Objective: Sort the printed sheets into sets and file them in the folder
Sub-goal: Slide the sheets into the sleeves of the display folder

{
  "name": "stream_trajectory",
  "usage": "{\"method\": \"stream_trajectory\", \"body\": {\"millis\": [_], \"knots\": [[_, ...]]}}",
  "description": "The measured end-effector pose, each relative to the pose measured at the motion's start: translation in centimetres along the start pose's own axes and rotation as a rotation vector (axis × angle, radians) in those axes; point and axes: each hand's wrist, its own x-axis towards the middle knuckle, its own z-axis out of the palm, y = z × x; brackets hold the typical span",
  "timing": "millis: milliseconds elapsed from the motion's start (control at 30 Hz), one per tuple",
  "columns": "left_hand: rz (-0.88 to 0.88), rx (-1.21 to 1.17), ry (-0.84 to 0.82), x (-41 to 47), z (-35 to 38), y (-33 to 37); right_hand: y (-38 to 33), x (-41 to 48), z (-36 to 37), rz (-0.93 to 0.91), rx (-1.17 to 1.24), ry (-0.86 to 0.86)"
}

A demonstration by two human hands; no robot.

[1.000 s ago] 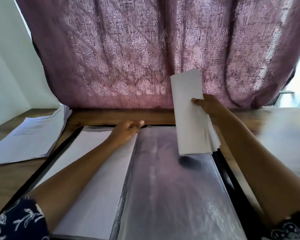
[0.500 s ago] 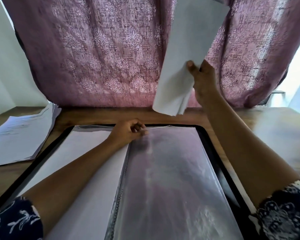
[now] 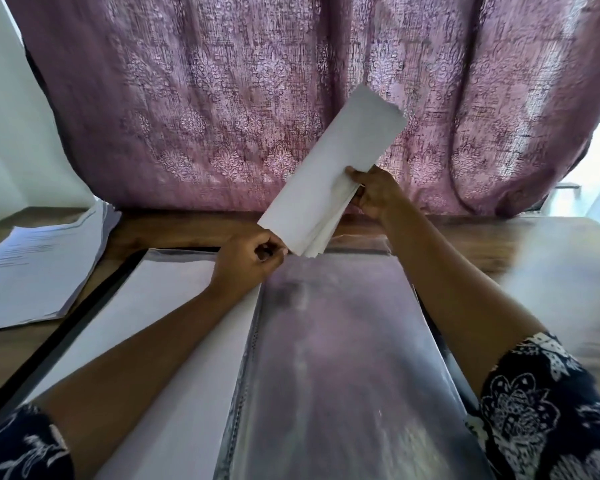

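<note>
An open black display folder (image 3: 84,306) lies on the wooden table. Its left sleeve holds white sheets (image 3: 146,323); its right clear sleeve (image 3: 336,358) looks bare and glossy. My right hand (image 3: 374,192) grips a set of white sheets (image 3: 329,168), tilted, with their lower corner down at the top edge of the right sleeve. My left hand (image 3: 250,261) pinches the top edge of that sleeve, right beside the sheets' lower corner.
A stack of printed sheets (image 3: 39,265) lies on the table at the left, beside the folder. A mauve patterned curtain (image 3: 257,98) hangs along the table's far edge. Bare wooden table (image 3: 551,265) extends to the right of the folder.
My right hand has brought the set of sheets down from high in front of the curtain to the sleeve's top edge. My left hand stays at that edge, its fingers curled tighter.
</note>
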Motion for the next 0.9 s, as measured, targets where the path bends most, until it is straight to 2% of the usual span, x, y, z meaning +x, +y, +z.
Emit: {"method": "stream_trajectory", "body": {"millis": [133,200,400,500,567,633,767,900], "knots": [[-0.004,-0.022,0.014,-0.1,0.0,0.2,0.1,0.6,-1.0,0.022,-0.083,0.041],[-0.034,-0.044,0.037,0.0,0.0,0.1,0.3,0.9,-1.6,0.047,-0.161,0.008],[-0.157,-0.059,0.012,0.5,0.4,-0.3,0.5,0.3,-3.5,0.238,-0.427,-0.07],[-0.238,-0.073,-0.032,1.2,0.8,-0.5,-0.1,0.3,-4.3,0.3,-0.671,-0.059],[-0.246,-0.048,-0.064,1.6,1.1,-0.5,-0.9,-0.2,-4.4,0.333,-0.884,-0.056],[-0.237,0.003,-0.102,1.9,1.1,-0.3,-1.7,-1.1,-4.3,0.365,-0.988,-0.064],[-0.285,0.004,-0.168,2.3,1.2,-0.6,-2.1,-2.1,-4.0,0.468,-0.994,-0.038],[-0.297,-0.023,-0.131,1.8,1.0,-0.2,-1.6,-2.4,-4.5,0.517,-1.019,-0.018]]}}
